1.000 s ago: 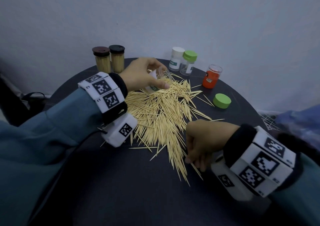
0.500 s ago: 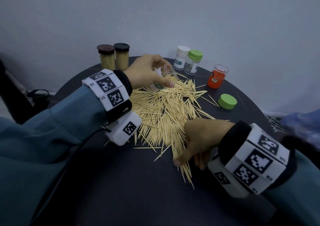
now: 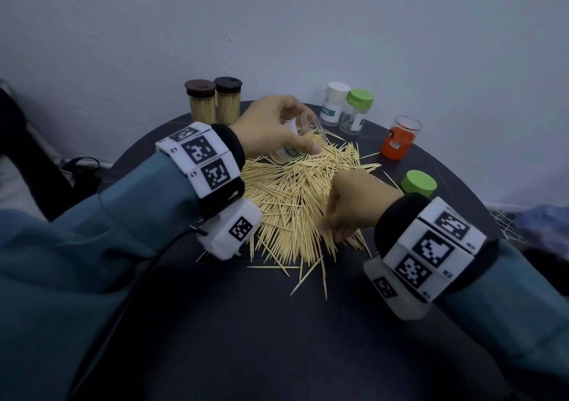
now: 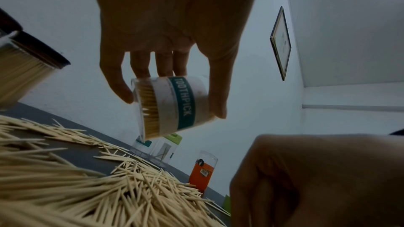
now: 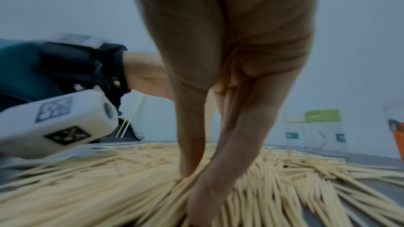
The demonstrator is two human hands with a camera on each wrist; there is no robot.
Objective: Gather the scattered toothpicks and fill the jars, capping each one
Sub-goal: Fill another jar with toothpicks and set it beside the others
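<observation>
Two hands: we have both over the pile (image 3: 295,203) on the table (image 3: 277,339).
Left hand (image 3: 271,126): grips the jar (image 4: 172,106), tilted, uncapped, part-filled, just above the pile's far edge.
Right hand (image 3: 354,206): fingers (image 5: 203,187) pinch a bunch of picks at the pile's near right.
Green cap (image 3: 419,182): right of the pile, apart.
Orange jar (image 3: 398,142): beyond the pile, right.
Full jars (image 3: 214,102): beyond the pile, left, capped.

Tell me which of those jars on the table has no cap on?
The orange jar at the right: its top is open, while the other four standing jars wear brown, black, white and green caps.
</observation>
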